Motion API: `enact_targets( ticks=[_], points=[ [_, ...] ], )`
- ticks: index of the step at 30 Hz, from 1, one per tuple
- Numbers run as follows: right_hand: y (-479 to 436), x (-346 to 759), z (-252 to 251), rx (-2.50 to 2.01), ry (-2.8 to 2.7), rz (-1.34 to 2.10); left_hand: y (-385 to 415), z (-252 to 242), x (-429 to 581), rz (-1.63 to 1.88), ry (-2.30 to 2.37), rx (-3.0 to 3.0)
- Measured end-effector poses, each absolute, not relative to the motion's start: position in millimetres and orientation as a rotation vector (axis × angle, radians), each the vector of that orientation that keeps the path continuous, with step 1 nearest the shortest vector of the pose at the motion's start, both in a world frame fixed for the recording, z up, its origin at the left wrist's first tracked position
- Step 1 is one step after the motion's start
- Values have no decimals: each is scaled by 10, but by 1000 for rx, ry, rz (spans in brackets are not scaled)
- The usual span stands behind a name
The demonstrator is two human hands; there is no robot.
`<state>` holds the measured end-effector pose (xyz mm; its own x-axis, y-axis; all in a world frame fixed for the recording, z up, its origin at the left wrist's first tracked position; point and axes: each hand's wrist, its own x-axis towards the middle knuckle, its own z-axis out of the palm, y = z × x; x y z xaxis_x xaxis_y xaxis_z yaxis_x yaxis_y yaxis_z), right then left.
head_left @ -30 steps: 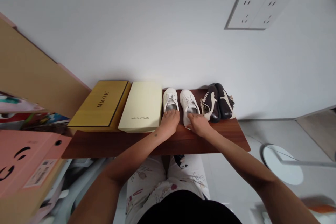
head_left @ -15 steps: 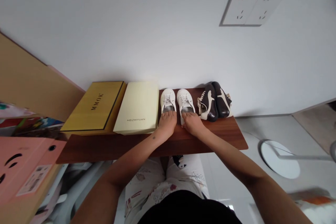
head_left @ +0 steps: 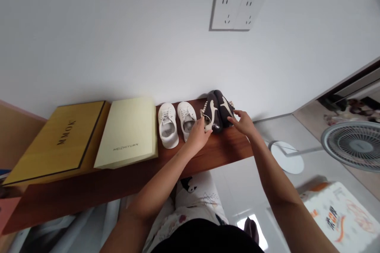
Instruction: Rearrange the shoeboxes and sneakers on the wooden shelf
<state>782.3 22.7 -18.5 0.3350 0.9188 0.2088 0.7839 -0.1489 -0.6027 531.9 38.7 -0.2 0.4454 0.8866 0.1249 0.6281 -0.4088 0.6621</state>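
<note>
A pair of dark brown sneakers with cream trim lies on its sides at the right end of a reddish-brown wooden shelf (head_left: pixel 225 151). My left hand (head_left: pixel 199 133) has its fingers closed at the opening and heel of the left brown sneaker (head_left: pixel 211 106). On the other side, my right hand (head_left: pixel 245 123) pinches the heel end of the right brown sneaker (head_left: pixel 223 104) between thumb and fingers. Just left of them, a white sneaker (head_left: pixel 168 126) and a second white sneaker (head_left: pixel 186 112) stand upright, toes to the wall; my left forearm passes near the second one's heel.
Left of the shoes lie a cream shoebox (head_left: pixel 127 126) and a yellow shoebox (head_left: pixel 63 142). A wall socket (head_left: pixel 236 11) is above. On the floor to the right are a fan (head_left: pixel 356 146), a round white base (head_left: pixel 286 158) and a printed white package (head_left: pixel 341 213).
My hands have left the white sneakers and moved right to the brown pair, one at each side. The white sneakers stay on the shelf. The view has turned right.
</note>
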Motion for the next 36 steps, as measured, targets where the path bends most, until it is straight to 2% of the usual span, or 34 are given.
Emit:
enact_targets(
  ticks=[5, 9, 12, 15, 19, 26, 36],
  points=[
    [353, 8023, -244, -1846, -1475, 820, 649, -25, 5684, 263, 1329, 2108],
    [413, 7958, -225, -1708, -1434, 943, 755, 46, 5822, -67, 1325, 2149],
    [419, 8021, -155, -1792, -1586, 786, 743, 89, 5861, -47, 1314, 2217],
    [366, 8105, -40, -2090, -1825, 439, 685, 156, 5885, 23, 1259, 2383],
    [240, 8039, 101, -2333, -2090, 161, 614, 291, 5953, -84, 1233, 2498],
    [210, 7700, 133, -2359, -2318, 111, 629, 395, 6092, -175, 1291, 2576],
    [375, 7549, 78, -2313, -2373, 75, 680, 235, 6137, -168, 1318, 2529]
  ],
)
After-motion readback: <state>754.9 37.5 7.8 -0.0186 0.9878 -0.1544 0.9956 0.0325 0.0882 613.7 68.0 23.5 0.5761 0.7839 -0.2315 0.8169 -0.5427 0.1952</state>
